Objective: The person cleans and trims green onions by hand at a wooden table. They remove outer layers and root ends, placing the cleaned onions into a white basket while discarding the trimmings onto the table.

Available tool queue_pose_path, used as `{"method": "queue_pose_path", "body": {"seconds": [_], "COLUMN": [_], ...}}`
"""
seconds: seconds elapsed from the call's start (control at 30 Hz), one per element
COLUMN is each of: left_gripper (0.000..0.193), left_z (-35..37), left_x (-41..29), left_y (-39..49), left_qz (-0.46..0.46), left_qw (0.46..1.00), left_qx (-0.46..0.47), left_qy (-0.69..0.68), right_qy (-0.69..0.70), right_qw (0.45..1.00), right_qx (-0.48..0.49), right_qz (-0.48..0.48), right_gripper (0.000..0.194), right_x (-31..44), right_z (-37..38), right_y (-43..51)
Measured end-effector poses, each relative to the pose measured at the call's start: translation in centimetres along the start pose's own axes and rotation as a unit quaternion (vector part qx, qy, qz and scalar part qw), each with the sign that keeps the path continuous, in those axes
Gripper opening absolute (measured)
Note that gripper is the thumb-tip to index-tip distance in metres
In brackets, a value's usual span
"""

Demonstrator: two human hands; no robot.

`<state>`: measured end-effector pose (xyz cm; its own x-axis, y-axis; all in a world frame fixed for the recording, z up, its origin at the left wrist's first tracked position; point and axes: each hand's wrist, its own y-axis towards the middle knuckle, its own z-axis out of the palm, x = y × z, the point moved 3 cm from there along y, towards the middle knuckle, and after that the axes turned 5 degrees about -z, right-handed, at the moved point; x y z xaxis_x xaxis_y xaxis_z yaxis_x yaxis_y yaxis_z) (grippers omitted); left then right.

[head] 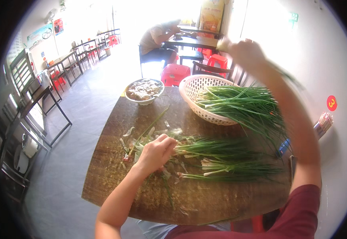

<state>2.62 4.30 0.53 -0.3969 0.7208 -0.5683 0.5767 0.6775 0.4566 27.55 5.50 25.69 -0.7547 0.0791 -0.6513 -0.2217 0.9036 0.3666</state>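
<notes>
My right hand (246, 53), blurred and raised above the far right of the table, is closed around a scallion bunch (287, 75). Its pale ends stick out to the left and green leaves trail behind the wrist. Low over the table, my left hand (158, 149) has its fingers bent together at the root ends of a scallion pile (215, 146); whether it grips anything is hidden. A smaller scallion bunch (230, 167) lies nearer me. Peeled skins and trimmings (145, 139) are scattered around the left hand. More scallions (236, 98) heap over a perforated plastic basket (191, 95).
A bowl (145, 101) of liquid with pale floating bits stands at the wooden table's (116, 179) far left corner. Beyond are a red stool (176, 73) and a seated person (158, 38). A wall (334, 167) and a holder of sticks (323, 124) border the right.
</notes>
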Motion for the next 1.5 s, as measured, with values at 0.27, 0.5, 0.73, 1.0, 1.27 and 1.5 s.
{"method": "queue_pose_path", "body": {"seconds": [0.27, 0.5, 0.73, 1.0, 1.27, 1.5], "left_gripper": [0.01, 0.012, 0.011, 0.015, 0.058, 0.056], "left_z": [-1.0, 0.4, -1.0, -0.5, 1.1, 0.5], "left_x": [-0.2, 0.6, 0.7, 1.2, 0.7, 0.5], "left_y": [0.2, -0.3, 0.4, 0.6, 0.1, 0.4], "left_qz": [0.032, 0.05, 0.003, -0.022, 0.015, 0.002], "left_qw": [0.998, 0.996, 0.997, 0.993, 0.985, 0.985], "left_qx": [-0.011, -0.006, -0.031, 0.014, 0.13, 0.113], "left_qy": [0.056, 0.068, 0.074, 0.116, 0.109, 0.132], "right_qy": [0.397, 0.51, 0.544, 0.56, 0.627, 0.592], "right_qw": [0.903, 0.858, 0.815, 0.813, 0.756, 0.795], "right_qx": [0.146, 0.001, -0.022, 0.052, 0.132, 0.068], "right_qz": [-0.074, -0.063, -0.199, -0.151, -0.132, -0.113], "right_gripper": [0.068, 0.028, 0.026, 0.052, 0.043, 0.047], "right_x": [4.5, 5.6, 14.7, 17.0, 15.2, 15.5], "right_z": [17.1, 7.8, 7.7, 13.0, 12.7, 14.6], "right_y": [-0.8, -5.8, -12.8, -15.2, -14.8, -15.4]}}
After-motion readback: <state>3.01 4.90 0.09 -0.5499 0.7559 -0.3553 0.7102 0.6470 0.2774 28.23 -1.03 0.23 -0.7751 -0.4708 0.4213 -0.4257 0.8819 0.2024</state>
